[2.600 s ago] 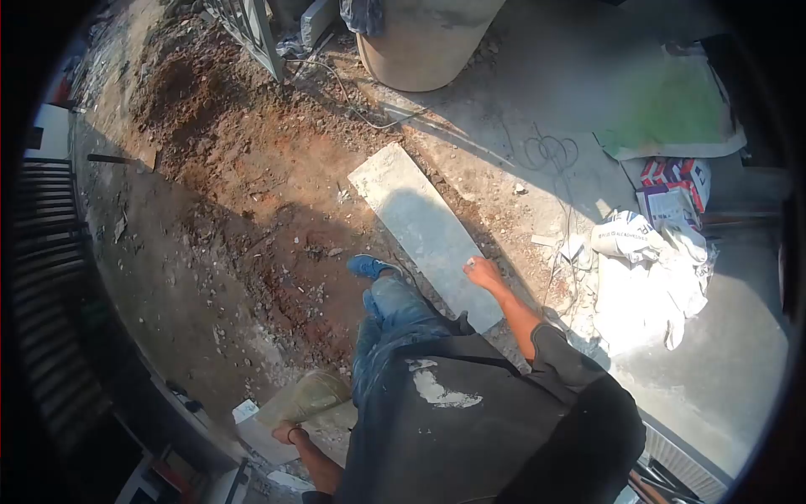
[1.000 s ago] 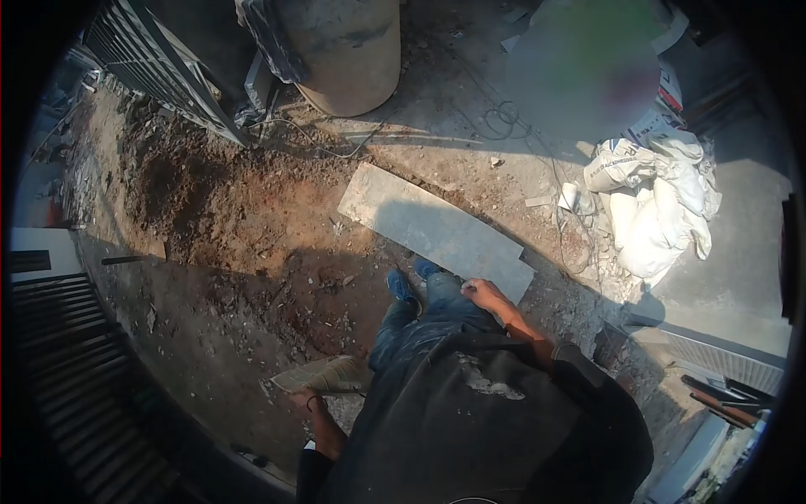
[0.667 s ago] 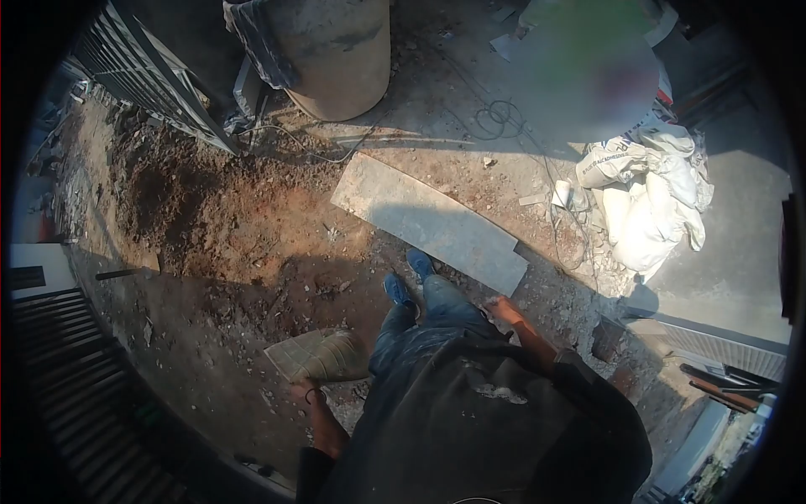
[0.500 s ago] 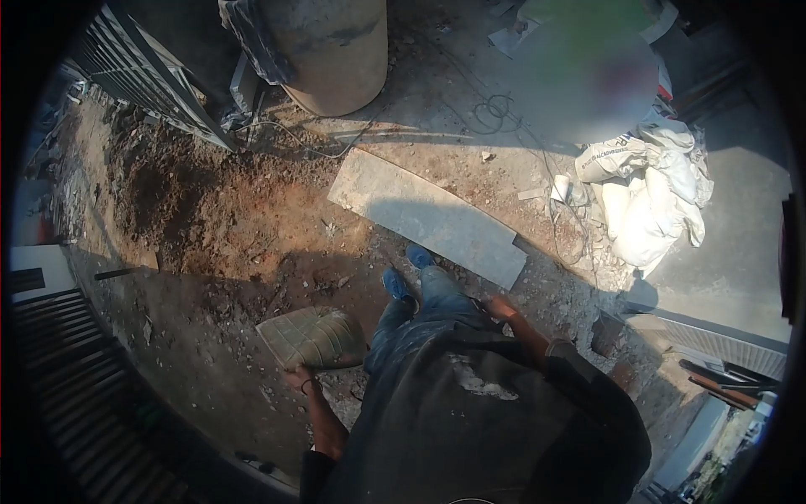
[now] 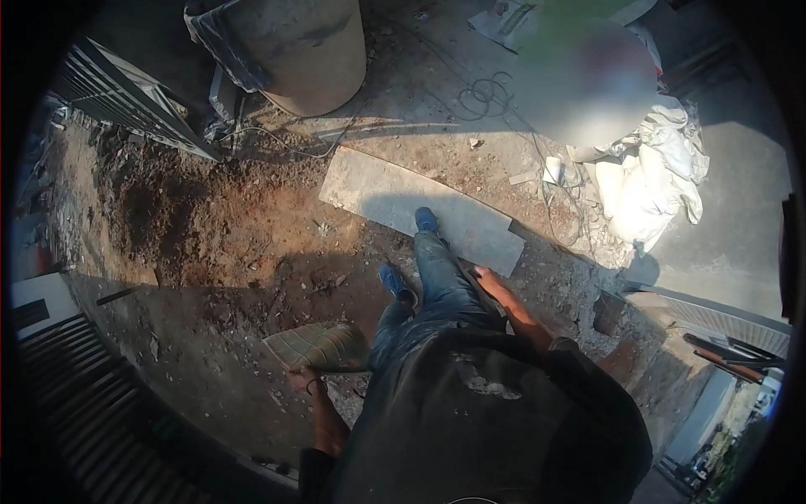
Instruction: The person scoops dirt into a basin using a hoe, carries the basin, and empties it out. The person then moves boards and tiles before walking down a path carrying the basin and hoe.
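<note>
My left hand (image 5: 302,380) grips the near edge of a tan-green, shallow pan-like piece (image 5: 323,346) with pale crossing lines, held out beside my left leg. My right hand (image 5: 491,281) hangs in front of my right thigh with its fingers curled. A dark, thin shape shows along the thigh beside it; I cannot tell whether the fingers hold it. One blue shoe (image 5: 426,220) overlaps a long pale slab (image 5: 390,189) on the ground. The other blue shoe (image 5: 392,280) stands on the dirt just before it.
Dug-up reddish soil (image 5: 227,218) spreads at the left, below a metal grille (image 5: 138,97). A large drum-like container (image 5: 315,59) stands ahead. White sacks (image 5: 655,181) are heaped at the right, near a coiled cable (image 5: 485,97). Another metal grille (image 5: 71,395) runs along the lower left.
My right foot has stepped forward onto the slab. My right hand has swung forward. The pan-like piece stays in my left hand and now tilts more edge-on.
</note>
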`<action>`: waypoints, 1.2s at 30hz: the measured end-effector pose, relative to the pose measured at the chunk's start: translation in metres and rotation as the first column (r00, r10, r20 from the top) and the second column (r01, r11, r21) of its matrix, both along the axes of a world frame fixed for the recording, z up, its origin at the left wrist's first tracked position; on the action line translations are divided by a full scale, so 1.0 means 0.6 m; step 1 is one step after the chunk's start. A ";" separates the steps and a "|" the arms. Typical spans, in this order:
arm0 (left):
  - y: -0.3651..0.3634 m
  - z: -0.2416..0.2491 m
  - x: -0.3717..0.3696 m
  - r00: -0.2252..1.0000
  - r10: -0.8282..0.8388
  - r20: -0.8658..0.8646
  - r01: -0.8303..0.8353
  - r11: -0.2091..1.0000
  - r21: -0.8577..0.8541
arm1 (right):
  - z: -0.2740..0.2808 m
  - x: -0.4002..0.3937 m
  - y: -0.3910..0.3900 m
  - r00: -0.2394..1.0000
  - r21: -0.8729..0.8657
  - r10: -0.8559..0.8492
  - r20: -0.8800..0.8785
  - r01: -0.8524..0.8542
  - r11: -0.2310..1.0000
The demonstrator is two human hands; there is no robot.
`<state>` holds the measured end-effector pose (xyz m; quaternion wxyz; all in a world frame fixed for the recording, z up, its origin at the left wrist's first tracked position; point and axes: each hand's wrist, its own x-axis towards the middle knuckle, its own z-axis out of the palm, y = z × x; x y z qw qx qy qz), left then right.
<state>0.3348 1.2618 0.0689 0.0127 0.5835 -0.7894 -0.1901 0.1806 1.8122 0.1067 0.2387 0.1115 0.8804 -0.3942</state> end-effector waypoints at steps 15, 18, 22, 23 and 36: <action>0.245 0.090 -0.195 0.982 -0.075 0.176 0.067 0.996 0.050 | -0.038 -0.115 0.218 0.939 0.116 -0.103 0.327 0.068 0.991; 0.291 0.067 -0.284 0.991 -0.059 0.124 0.053 0.997 0.052 | -0.114 -0.167 0.276 0.976 0.076 -0.195 -0.095 0.203 0.976; 0.305 0.091 -0.384 0.999 -0.004 0.045 0.003 0.999 0.034 | -0.084 -0.198 0.341 0.981 -0.080 -0.190 0.030 0.192 0.978; 0.312 0.103 -0.414 0.994 -0.070 0.083 0.068 0.997 0.029 | -0.078 -0.202 0.360 0.969 -0.062 -0.222 0.107 0.230 0.971; 0.401 0.214 -0.750 0.959 -0.278 -0.050 0.277 0.961 -0.024 | 0.068 -0.262 0.413 0.729 -0.074 -0.566 0.384 0.636 0.768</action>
